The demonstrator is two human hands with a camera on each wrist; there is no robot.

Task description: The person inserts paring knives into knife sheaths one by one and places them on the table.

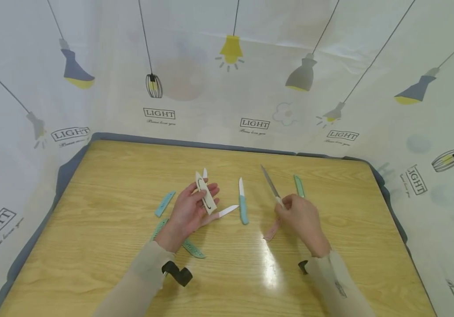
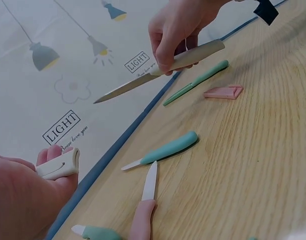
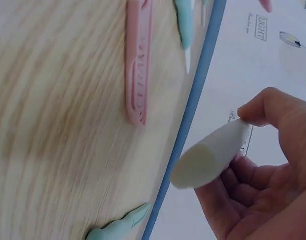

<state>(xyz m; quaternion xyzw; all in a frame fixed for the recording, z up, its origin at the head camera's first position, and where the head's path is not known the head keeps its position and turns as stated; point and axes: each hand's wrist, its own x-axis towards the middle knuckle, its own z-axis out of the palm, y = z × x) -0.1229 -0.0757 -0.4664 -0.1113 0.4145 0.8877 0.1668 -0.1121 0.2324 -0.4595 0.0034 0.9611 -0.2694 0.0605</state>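
My left hand (image 1: 182, 215) holds a cream knife sheath (image 1: 210, 205) across its fingers, the thumb on top. My right hand (image 1: 303, 219) pinches a knife by its cream handle (image 2: 200, 54) above the table. Its bare metal blade (image 1: 269, 179) points away and slightly left, apart from the sheath. In the right wrist view the butt of the knife handle (image 3: 202, 162) faces the camera. Between the hands lies a knife with a blue handle (image 1: 243, 211) and white blade. Nearer my left hand is a pink-handled knife (image 2: 142, 220), partly hidden in the head view.
Under the right hand lies a pink sheath (image 1: 272, 230); beyond is a green knife (image 2: 196, 82) in its sheath. Left lie a blue sheath (image 1: 165, 204), a green sheath (image 1: 193, 249) and another green piece (image 1: 159, 227). A green-handled knife (image 2: 100, 233) lies behind the left hand. A printed curtain (image 1: 211, 97) surrounds the table.
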